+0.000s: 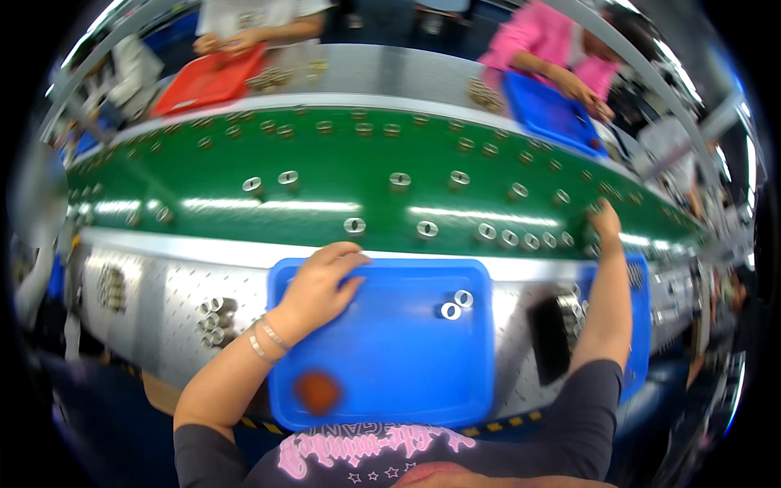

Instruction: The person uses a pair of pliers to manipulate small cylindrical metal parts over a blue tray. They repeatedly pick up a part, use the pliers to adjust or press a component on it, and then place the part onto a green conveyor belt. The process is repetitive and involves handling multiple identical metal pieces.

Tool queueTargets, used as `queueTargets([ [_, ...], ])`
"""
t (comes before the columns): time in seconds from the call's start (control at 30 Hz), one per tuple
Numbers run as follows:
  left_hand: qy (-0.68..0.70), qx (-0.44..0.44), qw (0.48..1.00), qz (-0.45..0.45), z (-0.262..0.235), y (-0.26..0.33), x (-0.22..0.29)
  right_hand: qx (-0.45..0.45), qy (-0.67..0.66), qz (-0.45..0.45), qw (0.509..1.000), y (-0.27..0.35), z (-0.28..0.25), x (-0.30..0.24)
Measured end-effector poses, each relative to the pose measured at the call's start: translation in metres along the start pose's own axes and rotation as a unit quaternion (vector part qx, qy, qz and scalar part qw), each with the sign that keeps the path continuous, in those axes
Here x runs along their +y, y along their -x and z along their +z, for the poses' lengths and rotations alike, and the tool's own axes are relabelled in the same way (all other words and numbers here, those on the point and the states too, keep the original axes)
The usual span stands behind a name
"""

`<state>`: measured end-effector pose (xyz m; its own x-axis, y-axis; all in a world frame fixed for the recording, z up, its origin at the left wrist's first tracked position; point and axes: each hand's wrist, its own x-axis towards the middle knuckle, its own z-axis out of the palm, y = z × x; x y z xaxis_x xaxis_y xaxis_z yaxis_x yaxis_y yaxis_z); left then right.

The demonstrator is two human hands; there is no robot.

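Observation:
My left hand [327, 285] rests over the back left part of a blue tray [382, 366], its thumb apart from the fingers and nothing visible in it. Inside the tray, two short metal rings [451, 311] stand close together at the right. A blurred reddish-brown round thing [317, 392] shows at the tray's front left. My right arm stretches out to the far right, with my right hand [604, 220] over the green conveyor belt [325, 154], close to a row of metal rings [532, 241]. Its fingertips are too small and blurred to make out.
More rings are scattered along the belt. A cluster of rings [215, 322] stands left of my tray on the metal table [171, 285]. A black flat thing [550, 340] and another blue tray [638, 325] lie right. Across the belt, people work over a red tray [203, 83] and a blue one.

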<state>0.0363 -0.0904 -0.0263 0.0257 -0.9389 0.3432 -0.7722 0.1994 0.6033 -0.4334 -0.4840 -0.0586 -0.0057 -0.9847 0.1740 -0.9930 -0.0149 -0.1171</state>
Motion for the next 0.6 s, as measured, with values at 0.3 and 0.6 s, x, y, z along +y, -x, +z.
queueTargets([
  [0.3,0.014,0.018,1.0,-0.002,0.009,0.004,0.0,-0.194,-0.336,0.008,0.922,-0.016,0.026,-0.016],
  [0.6,0.052,0.0,0.998,0.034,0.025,0.001,0.004,-0.302,-0.352,-0.176,0.868,0.05,-0.018,-0.158],
])
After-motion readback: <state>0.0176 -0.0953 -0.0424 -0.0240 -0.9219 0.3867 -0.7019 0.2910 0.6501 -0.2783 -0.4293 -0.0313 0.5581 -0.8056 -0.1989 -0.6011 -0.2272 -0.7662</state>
